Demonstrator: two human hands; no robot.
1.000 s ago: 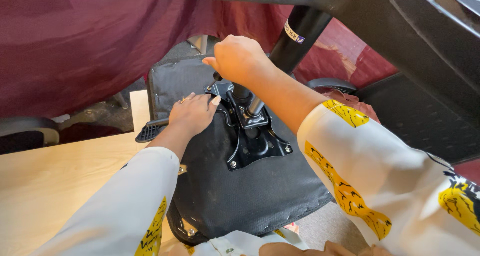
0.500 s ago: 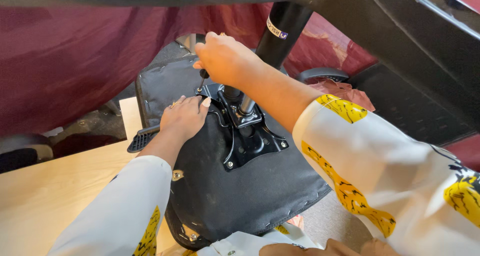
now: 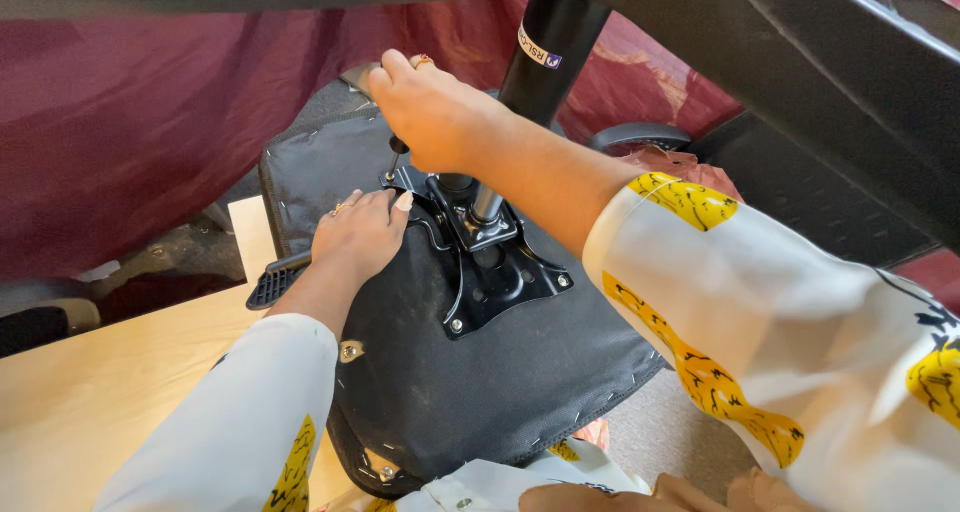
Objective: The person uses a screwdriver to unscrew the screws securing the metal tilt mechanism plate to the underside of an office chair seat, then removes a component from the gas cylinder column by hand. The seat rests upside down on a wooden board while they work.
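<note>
Chair seat lies upside down at the table's far edge. Right hand is closed on a screwdriver at the metal plate's far corner; left hand rests flat, steadying. Screw-driving step; next needs the tip kept square.

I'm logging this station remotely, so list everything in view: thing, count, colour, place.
chair seat: one, black fabric underside up, centre, on the table
mounting plate: one, black metal, bolted to the seat
gas cylinder: one, black, rising from the plate
screwdriver: one, dark, tip at the plate's far corner
armrest pad: one, black, left of the seat
table: one, light wood, lower left
curtain: one, dark red, behind
left hand: flat on the seat beside the plate
right hand: fingers closed on the screwdriver
</note>
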